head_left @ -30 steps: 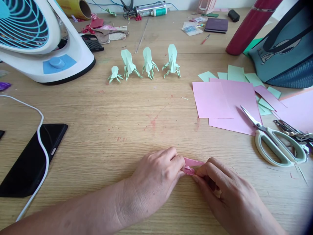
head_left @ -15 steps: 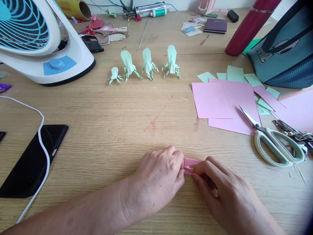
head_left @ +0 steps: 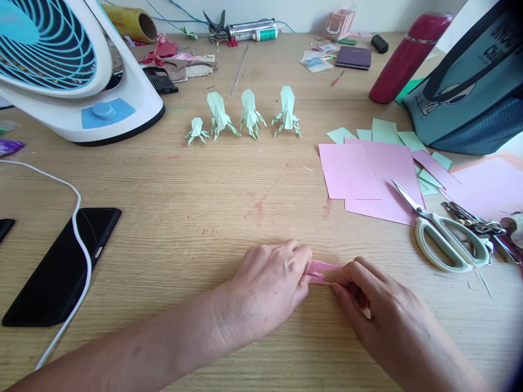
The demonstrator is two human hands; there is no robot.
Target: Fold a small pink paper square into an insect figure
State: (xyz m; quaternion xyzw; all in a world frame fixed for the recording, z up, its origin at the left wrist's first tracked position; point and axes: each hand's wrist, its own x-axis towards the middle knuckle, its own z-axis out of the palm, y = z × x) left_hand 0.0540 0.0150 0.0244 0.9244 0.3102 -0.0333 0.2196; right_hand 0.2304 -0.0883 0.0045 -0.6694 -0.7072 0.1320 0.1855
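Note:
A small folded piece of pink paper (head_left: pixel 321 270) spans the gap between my two hands, low over the table's front. My left hand (head_left: pixel 275 277) is closed around its left end, hiding that part. With thumb and forefinger, my right hand (head_left: pixel 363 296) pinches the right end. Between the fingers, long layered folds of the paper show. Farther back, several pale green folded paper figures (head_left: pixel 287 111) with thin legs stand in a row. Flat pink paper sheets (head_left: pixel 351 171) lie to the right, and open-bladed scissors (head_left: pixel 443 234) rest across their edge.
A white fan (head_left: pixel 122 103) stands at the left, with a black phone (head_left: pixel 61 267) and white cable (head_left: pixel 81 245) in front. Green paper pieces (head_left: pixel 384 130), a red flask (head_left: pixel 408 60) and a blue bag (head_left: pixel 457 98) occupy the right. A metal bunch (head_left: pixel 469 218) lies behind the scissors.
My right hand has shifted slightly right and down along the pink paper, and a bit more of the folds shows. The camera view has tilted and moved a little.

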